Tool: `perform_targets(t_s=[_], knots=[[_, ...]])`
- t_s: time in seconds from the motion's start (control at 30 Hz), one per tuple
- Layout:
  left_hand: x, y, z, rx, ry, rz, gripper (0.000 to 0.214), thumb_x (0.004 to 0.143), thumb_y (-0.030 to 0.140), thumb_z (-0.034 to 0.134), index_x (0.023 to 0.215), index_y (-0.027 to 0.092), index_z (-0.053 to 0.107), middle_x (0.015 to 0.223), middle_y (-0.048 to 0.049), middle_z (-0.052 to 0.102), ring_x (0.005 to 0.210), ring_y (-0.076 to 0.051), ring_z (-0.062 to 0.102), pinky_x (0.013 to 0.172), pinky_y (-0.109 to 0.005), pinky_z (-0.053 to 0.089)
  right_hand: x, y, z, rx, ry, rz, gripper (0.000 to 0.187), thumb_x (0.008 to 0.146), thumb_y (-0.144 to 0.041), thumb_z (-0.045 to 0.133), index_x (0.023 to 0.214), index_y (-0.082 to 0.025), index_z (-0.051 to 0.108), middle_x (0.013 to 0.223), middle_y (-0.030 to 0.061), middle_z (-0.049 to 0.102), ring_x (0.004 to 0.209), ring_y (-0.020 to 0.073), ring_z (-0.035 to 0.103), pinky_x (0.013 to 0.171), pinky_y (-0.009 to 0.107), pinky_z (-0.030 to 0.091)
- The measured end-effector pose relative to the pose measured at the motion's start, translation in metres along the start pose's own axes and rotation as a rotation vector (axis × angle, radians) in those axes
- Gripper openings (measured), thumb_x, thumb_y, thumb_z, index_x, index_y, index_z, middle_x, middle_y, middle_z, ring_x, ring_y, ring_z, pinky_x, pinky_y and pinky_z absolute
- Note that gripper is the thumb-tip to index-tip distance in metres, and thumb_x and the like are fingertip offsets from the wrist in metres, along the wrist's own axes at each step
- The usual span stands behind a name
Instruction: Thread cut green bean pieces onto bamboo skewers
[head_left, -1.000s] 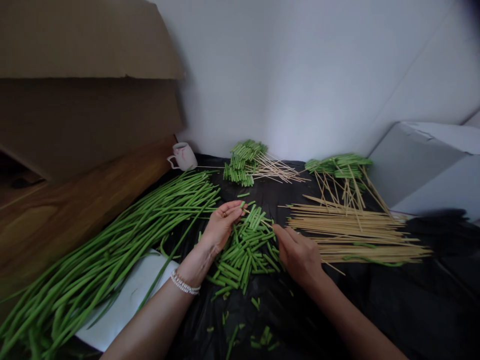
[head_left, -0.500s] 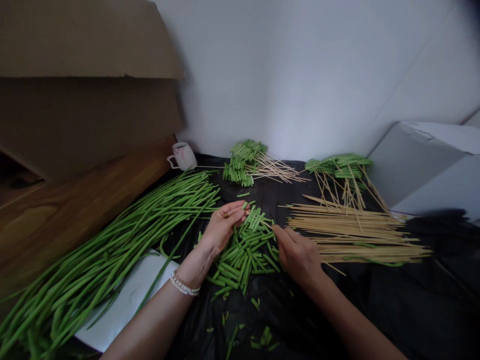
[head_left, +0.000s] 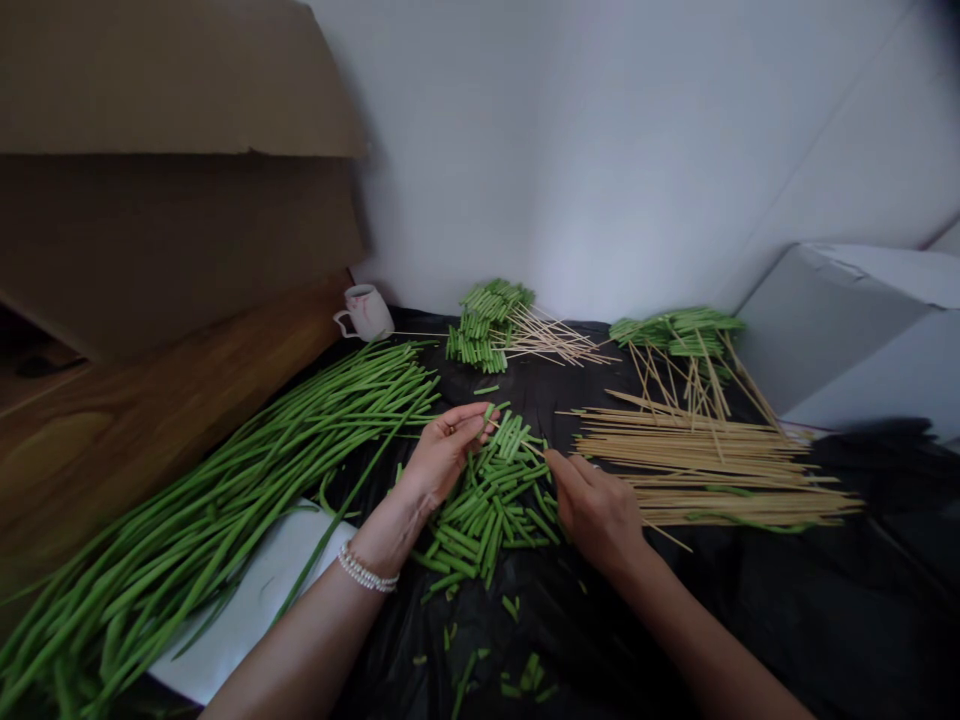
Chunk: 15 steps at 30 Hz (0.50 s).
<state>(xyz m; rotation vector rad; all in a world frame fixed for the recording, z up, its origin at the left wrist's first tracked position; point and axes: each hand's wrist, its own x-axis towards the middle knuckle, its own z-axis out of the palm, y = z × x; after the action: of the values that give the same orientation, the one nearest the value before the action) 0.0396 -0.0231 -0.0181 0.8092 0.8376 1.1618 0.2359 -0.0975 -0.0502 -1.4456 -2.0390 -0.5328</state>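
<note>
My left hand (head_left: 442,450) pinches a short cut piece of green bean (head_left: 489,412) at the tip of a wooden skewer (head_left: 533,450). Several bean pieces (head_left: 513,434) sit side by side along that skewer. Its other end is in my right hand (head_left: 596,505), whose fingers are closed round it. Under and between both hands lies a heap of cut bean pieces (head_left: 480,530) on a black plastic sheet (head_left: 600,640). Left of my left hand stretches a large bundle of long, uncut beans (head_left: 247,490), partly over a white board (head_left: 255,590).
Filled bean skewers are piled at the back middle (head_left: 487,325) and back right (head_left: 679,330). Bare skewers (head_left: 712,450) lie to the right. A mug (head_left: 365,312) stands at back left near a cardboard box (head_left: 180,230); a white box (head_left: 870,330) is at right.
Almost nothing differs. The fingers of my left hand have shifted very slightly at the skewer's tip; my right hand keeps its place.
</note>
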Motion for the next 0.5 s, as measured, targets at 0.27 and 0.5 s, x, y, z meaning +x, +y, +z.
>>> perform_targets(t_s=[0.27, 0.5], knots=[[0.003, -0.002, -0.0069, -0.148, 0.002, -0.144, 0.027, 0.065, 0.009, 0.08, 0.091, 0.013, 0.073, 0.083, -0.0048, 0.071, 0.073, -0.009, 0.064, 0.071, -0.018, 0.051, 0.0008, -0.0009, -0.0014, 0.007, 0.007, -0.003, 0.03, 0.087, -0.012, 0.045, 0.108, -0.02, 0.065, 0.069, -0.0024, 0.06, 0.059, 0.0098, 0.051, 0.057, 0.026, 0.031], [0.0049, -0.0008, -0.0094, -0.154, 0.04, -0.215, 0.029, 0.064, 0.011, 0.081, 0.091, 0.015, 0.072, 0.084, -0.0041, 0.07, 0.07, -0.009, 0.064, 0.061, -0.017, 0.051, 0.0015, -0.0015, -0.0028, 0.012, 0.024, -0.011, 0.029, 0.089, -0.013, 0.044, 0.107, -0.019, 0.066, 0.067, -0.0026, 0.059, 0.059, 0.0098, 0.05, 0.057, 0.026, 0.031]])
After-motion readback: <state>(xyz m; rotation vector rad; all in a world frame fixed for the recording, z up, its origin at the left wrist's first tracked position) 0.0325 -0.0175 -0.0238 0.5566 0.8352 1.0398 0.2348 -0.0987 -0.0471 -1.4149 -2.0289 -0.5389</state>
